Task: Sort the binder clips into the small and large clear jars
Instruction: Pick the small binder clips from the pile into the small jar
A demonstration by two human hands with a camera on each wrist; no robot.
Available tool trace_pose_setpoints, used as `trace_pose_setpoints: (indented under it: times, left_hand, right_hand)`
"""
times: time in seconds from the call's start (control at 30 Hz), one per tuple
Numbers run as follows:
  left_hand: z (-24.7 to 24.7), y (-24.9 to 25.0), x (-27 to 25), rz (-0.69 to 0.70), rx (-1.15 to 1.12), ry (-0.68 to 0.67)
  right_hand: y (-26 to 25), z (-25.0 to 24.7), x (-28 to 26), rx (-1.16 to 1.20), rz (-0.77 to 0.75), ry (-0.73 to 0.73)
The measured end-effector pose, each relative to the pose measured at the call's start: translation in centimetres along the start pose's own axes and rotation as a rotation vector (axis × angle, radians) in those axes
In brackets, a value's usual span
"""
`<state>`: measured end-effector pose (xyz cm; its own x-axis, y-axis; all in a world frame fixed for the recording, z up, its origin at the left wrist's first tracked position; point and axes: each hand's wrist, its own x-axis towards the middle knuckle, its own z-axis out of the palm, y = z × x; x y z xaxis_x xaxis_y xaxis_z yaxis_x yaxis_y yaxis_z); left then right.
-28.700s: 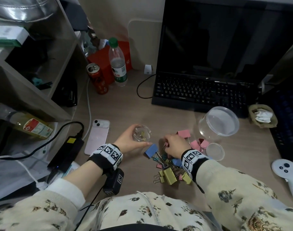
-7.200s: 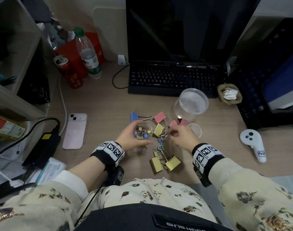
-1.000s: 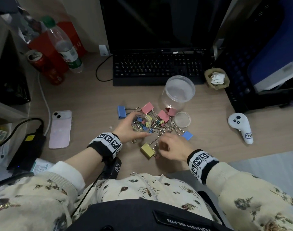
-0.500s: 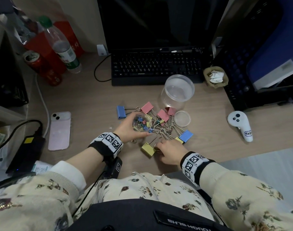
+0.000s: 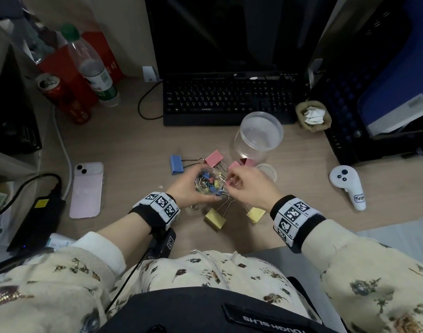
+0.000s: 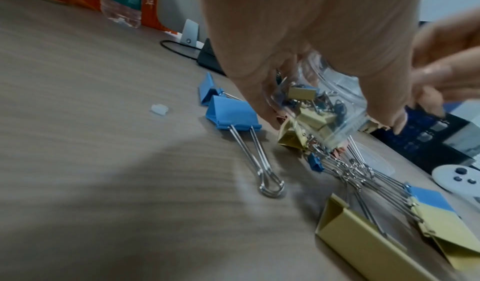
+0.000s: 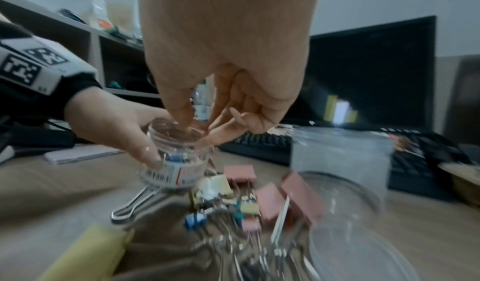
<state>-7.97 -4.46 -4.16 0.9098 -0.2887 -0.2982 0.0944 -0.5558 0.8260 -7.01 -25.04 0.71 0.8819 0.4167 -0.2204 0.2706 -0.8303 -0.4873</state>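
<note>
My left hand grips the small clear jar just above the desk; it holds several small coloured clips. My right hand hovers at the jar's mouth. Its thumb and forefinger are apart at the rim with nothing seen between them, and the other fingers are curled. The large clear jar stands open behind. Around it lie large clips: blue, pink and two yellow. A few small clips lie among the wire handles.
A clear lid lies right of the clips. The keyboard and monitor stand behind. A pink phone and a power brick lie left, a white controller right. A bottle and a can stand far left.
My right hand has risen from the clips at the desk's front to the mouth of the small jar. The left hand still holds the jar in about the same place.
</note>
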Motion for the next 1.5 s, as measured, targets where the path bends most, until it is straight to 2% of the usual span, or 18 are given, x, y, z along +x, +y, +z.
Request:
trace_pose_setpoints:
  times: [0.1,0.23,0.37,0.67,0.9,1.23,1.5]
  left_hand:
    - [0.1,0.5,0.1,0.008,-0.027,0.014]
    - [-0.6,0.1,0.3,-0.031,-0.053,0.031]
    - [-1.3,-0.7,0.0,-0.052,-0.046,0.048]
    - [-2.6,-1.2,-0.2,-0.113,-0.046,0.073]
    - [-2.3,-1.5,-0.1,-0.120,-0.040,0.073]
    - [-2.3,-1.0,-0.5,-0.115,-0.033,0.085]
    - [-2.4,-1.0,-0.9,-0.140,-0.034,0.094]
  right_hand:
    - [-0.3,0.0,1.1,-0.033,-0.039,-0.010]
    - [2.4,0.3,2.3,-0.068,0.123,0.076]
    - [3.1,0.5,2.0,-0.301,0.171,-0.062]
    - [2.7,3.7,2.8,-0.606,0.228,-0.162]
    - [3.3,3.7,3.2,-0.563,0.195,-0.156]
    - [3.1,3.8,3.0,-0.498,0.243,-0.146]
    - [4.1,3.7,3.0,-0.494,0.173,-0.169]
